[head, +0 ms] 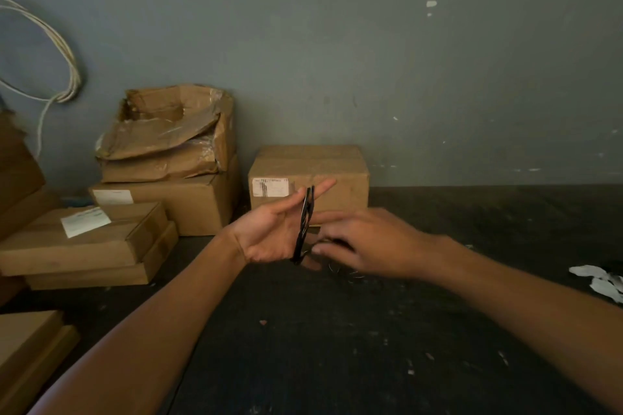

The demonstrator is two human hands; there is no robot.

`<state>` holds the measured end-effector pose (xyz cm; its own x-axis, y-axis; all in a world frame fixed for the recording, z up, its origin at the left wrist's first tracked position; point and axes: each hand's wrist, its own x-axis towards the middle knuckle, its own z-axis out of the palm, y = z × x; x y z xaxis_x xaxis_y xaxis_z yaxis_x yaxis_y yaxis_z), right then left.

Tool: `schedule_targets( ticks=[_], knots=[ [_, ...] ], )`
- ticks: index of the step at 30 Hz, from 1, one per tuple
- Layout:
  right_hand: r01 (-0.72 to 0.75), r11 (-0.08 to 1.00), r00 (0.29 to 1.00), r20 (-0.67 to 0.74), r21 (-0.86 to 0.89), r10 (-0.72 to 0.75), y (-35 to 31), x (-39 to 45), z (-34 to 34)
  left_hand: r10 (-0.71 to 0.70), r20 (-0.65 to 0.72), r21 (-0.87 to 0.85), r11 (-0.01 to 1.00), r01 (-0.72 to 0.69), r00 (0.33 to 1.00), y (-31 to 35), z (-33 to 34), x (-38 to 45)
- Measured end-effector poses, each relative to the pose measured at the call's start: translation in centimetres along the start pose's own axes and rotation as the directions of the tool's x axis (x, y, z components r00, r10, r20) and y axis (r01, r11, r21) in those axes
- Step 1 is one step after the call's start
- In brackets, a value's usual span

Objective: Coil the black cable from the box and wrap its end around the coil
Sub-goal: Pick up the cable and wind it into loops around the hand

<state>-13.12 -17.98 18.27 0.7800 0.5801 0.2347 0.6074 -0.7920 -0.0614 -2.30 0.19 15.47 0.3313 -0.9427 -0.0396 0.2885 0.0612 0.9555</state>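
Head view: left hand (269, 232) keeping fingers straight, thin black cable coil (305, 222) looping around them above dark tabletop (337, 347). Right hand (364, 246) showing blurred at coil's lower end, fingers curled; grip impossible to tell. Risk: loops sliding off straight fingers, coil springing apart if tail going slack.

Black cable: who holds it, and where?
The left hand carries the black cable coil looped over its straight fingers; the blurred right hand is at the coil's lower end, grip unclear.

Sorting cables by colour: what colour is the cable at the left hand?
Black; the head view shows the cable on the left hand.
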Motion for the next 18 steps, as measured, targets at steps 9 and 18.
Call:
schedule_targets(
  ticks=[9,18],
  knots=[
    [-0.079,0.994,0.978,-0.200,-0.076,0.062,3.7,1.8,-6.2,-0.143,0.077,0.118,0.984,0.133,0.987,-0.1,1.9,0.7],
    [-0.125,0.983,0.960,-0.232,0.138,0.154,7.3,1.5,-5.1,-0.158,0.196,0.121,0.983,0.136,0.968,0.5,3.1,0.4]
  ],
)
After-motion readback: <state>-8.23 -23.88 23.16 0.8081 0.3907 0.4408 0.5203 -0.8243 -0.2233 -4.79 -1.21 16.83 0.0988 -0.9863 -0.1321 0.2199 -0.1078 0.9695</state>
